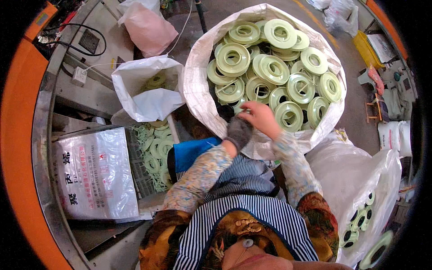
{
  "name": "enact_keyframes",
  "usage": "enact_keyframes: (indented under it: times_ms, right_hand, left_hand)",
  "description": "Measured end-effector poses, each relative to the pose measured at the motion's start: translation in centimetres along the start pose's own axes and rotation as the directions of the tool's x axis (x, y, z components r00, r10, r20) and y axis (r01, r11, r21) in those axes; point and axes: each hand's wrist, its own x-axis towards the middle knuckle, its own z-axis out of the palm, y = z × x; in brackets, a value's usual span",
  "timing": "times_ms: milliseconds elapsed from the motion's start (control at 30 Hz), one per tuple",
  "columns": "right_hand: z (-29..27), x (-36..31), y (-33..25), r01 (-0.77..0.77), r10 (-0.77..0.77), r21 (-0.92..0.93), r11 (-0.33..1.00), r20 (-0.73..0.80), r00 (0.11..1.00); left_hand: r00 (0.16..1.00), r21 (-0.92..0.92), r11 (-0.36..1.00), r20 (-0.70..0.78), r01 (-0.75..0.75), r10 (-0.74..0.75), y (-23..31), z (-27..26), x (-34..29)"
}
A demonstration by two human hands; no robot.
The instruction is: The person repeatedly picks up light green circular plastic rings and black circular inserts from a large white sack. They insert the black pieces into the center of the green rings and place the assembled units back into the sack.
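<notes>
My left hand (239, 132), in a dark grey glove, and my bare right hand (261, 118) meet over the near rim of a big white woven sack (198, 76). The right fingers are bent and pinched against the tips of the gloved left fingers, which are curled. Whatever lies between them is hidden by the fingers. Just beyond, the sack is heaped with pale green plastic flanged rings (274, 69), each with a round hole in the middle. Some lie flat, others tilted.
To the left stand a smaller white sack (155, 105) and a bin of green rings and scraps (157, 150), beside a printed white bag (99, 175) and a machine with an orange frame (20, 135). At right, a clear plastic bag (342, 180) holds more rings. Farther off is a yellow crate (366, 49).
</notes>
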Motion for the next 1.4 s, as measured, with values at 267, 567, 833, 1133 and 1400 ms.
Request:
enact_keyframes:
  times_ms: [267,567,833,1133,1400]
  right_hand:
    - [6.1,7.0,5.9,-0.117,0.129,-0.563,0.818,-0.020,0.991]
    - [-3.5,-7.2,4.2,-0.410,0.547,0.392,0.824,-0.361,0.755]
    - [-2.2,-7.9,-2.0,-0.192,0.097,-0.121,0.974,-0.542,0.835]
    - [-4.2,-9.7,-8.5,0.045,-0.096,-0.167,0.985,-0.311,0.946]
    - [-5.5,-10.9,-9.5,-0.026,-0.001,-0.278,0.960,-0.096,0.995]
  left_hand:
    - [0.987,-0.401,0.903,0.115,0.152,-0.115,2.0,-6.2,0.6]
    - [0.911,-0.314,0.912,0.391,0.263,-0.128,-0.7,-8.5,4.2]
    - [0.956,-0.967,-0.166,0.225,0.195,-0.186,-1.4,-18.0,-0.5]
    - [0.964,-0.978,0.042,-0.207,-0.203,-0.164,0.3,-21.5,-5.2]
    - [0.900,-0.659,0.650,-0.427,-0.379,0.091,-1.1,-20.1,-5.8]
